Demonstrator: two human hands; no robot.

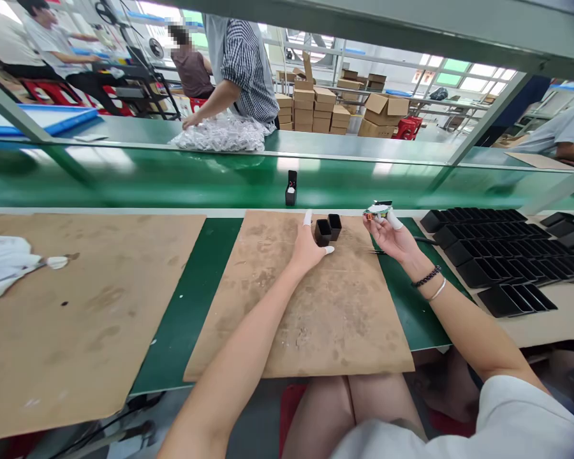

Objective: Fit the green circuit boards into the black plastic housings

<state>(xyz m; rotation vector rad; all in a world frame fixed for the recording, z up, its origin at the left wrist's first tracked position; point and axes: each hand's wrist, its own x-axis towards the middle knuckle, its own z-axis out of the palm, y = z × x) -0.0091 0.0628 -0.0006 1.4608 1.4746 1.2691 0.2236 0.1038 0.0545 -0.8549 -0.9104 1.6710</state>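
Observation:
On the cardboard sheet, two open-topped black boxes stand side by side, a nearer black box [323, 233] and a farther black box [335, 226]. My left hand [307, 247] is beside the nearer one, its thumb and a finger spread around it; white covers are on the fingertips. Whether it touches the box is unclear. In my right hand [393, 237] a small circuit board [379, 209] with white and orange parts is pinched above the table, to the right of the boxes. A dark cable [425, 240] runs behind that hand.
Several rows of black boxes [488, 245] lie at right. A black case [291, 189] with a raised back stands on the green conveyor belt [196, 182]. A white cloth [4, 264] lies at left. Across the belt, a person handles clear plastic bags [224, 132]. A metal beam [363, 38] crosses overhead.

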